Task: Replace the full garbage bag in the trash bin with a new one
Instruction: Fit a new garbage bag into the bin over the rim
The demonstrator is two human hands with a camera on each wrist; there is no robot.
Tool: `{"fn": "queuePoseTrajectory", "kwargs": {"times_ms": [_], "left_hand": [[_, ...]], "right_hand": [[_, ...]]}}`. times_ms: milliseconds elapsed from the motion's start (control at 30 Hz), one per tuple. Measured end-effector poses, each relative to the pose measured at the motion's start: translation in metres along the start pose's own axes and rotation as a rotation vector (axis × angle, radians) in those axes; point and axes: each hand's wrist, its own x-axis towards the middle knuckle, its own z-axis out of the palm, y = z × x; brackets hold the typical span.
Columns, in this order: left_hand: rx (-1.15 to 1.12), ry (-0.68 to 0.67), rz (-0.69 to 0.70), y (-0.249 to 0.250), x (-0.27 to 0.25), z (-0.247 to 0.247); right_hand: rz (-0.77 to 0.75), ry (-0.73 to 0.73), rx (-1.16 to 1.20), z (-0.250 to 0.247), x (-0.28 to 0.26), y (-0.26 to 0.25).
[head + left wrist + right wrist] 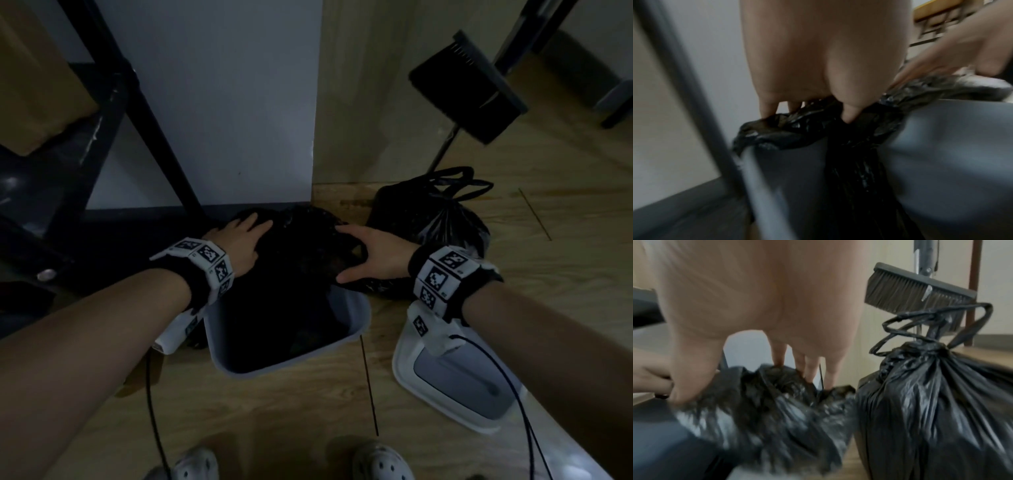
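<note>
My left hand [239, 245] lies on the far left part of the bin [356, 320] rim, fingers straight and spread over the black liner [301, 260]. From my left wrist I see the fingertips [767, 110] pressing into the bunched plastic [789, 131] where it folds over the grey bin wall [945, 162]; they are not curled round it.

My right hand [371, 255] is at the far right part of the rim, thumb spread wide and fingers stretched along the plastic. From my right wrist, the fingers [812, 368] dip into the crumpled edge of the liner [764, 402], but the blur keeps me from telling whether they pinch it or only push on it.

The liner is in the bin, its dark inside hanging down and its edge gathered over the far rim between my hands. The near rim is bare grey plastic.

The full bag [435, 222], tied at the top with its loops [931, 321] standing up, sits on the wooden floor [308, 404] just beside the bin, on its right, and close to my right hand. Behind it a broom [469, 89] leans against the wall [359, 102]. The bin lid [455, 373] lies on the floor under my right wrist. A black frame leg [137, 113] slants down to the floor behind the bin, on my left. My shoes [380, 462] show at the bottom of the head view.
</note>
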Motion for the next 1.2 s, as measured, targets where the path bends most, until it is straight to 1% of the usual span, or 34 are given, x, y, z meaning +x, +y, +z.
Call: {"fn": "queuePoseTrajectory", "kwargs": {"times_ms": [67, 200, 267, 333, 433, 467, 533, 600, 667, 700, 767, 800, 867, 933, 1000, 1067, 1200], "left_hand": [[-0.045, 0.024, -0.037, -0.011, -0.002, 0.001], [-0.037, 0.008, -0.138, -0.024, -0.017, 0.003], [-0.045, 0.054, -0.142, -0.025, -0.027, 0.004], [-0.033, 0.103, -0.135, -0.022, -0.038, 0.003], [0.050, 0.116, -0.162, -0.015, -0.053, 0.003], [0.079, 0.088, -0.197, -0.014, -0.058, 0.003], [0.157, 0.017, -0.247, -0.012, -0.068, 0.006], [0.228, -0.041, -0.233, -0.009, -0.076, 0.006], [0.274, -0.088, -0.192, -0.005, -0.085, 0.001], [0.270, -0.074, -0.189, -0.005, -0.089, 0.000], [0.192, 0.021, -0.164, -0.005, -0.097, 0.003], [0.152, 0.064, -0.128, -0.006, -0.101, 0.005], [0.152, 0.068, -0.064, -0.005, -0.110, 0.008], [0.199, 0.043, -0.065, -0.003, -0.114, 0.008], [0.235, 0.066, -0.086, -0.002, -0.119, 0.008], [0.245, 0.073, -0.106, -0.005, -0.126, 0.012], [0.276, 0.031, -0.108, -0.014, -0.139, 0.021]], "right_hand": [[-0.051, 0.047, -0.059, 0.006, -0.001, 0.002], [-0.151, 0.123, -0.232, 0.018, -0.009, 0.002], [-0.183, 0.156, -0.323, 0.022, -0.010, -0.002], [-0.180, 0.170, -0.397, 0.025, -0.009, -0.007], [-0.158, 0.231, -0.460, 0.027, -0.010, -0.014], [-0.148, 0.253, -0.459, 0.026, -0.012, -0.015], [-0.112, 0.247, -0.440, 0.022, -0.019, -0.016], [-0.079, 0.229, -0.406, 0.020, -0.027, -0.016], [-0.083, 0.270, -0.364, 0.021, -0.033, -0.017], [-0.097, 0.304, -0.336, 0.022, -0.035, -0.018], [-0.134, 0.369, -0.297, 0.027, -0.036, -0.023], [-0.155, 0.384, -0.284, 0.030, -0.036, -0.026], [-0.188, 0.350, -0.269, 0.038, -0.035, -0.036], [-0.205, 0.261, -0.357, 0.051, -0.032, -0.046], [-0.205, 0.214, -0.496, 0.062, -0.025, -0.052], [-0.175, 0.225, -0.536, 0.068, -0.016, -0.057], [-0.090, 0.329, -0.493, 0.062, -0.005, -0.063]]}}
